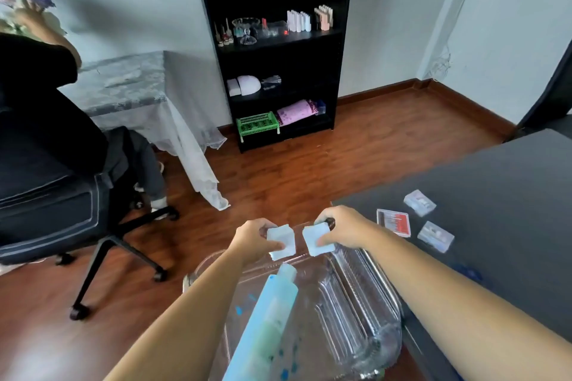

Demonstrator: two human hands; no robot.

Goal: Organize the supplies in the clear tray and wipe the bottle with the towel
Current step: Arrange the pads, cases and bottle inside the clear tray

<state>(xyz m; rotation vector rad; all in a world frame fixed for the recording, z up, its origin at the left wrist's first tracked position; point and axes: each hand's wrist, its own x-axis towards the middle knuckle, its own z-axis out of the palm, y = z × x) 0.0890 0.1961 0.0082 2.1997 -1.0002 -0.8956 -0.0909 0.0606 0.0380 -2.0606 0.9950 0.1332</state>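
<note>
— Left hand? Right hand?
— Each pinched on a small stack of pads, just past the clear tray. Bottle lying inside.
— Step?
— Probably sorting supplies. Next: setting pads down neatly.

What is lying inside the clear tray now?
A light blue bottle lies inside the clear tray. The forearms cover part of the tray, so anything under them cannot be seen.
</note>
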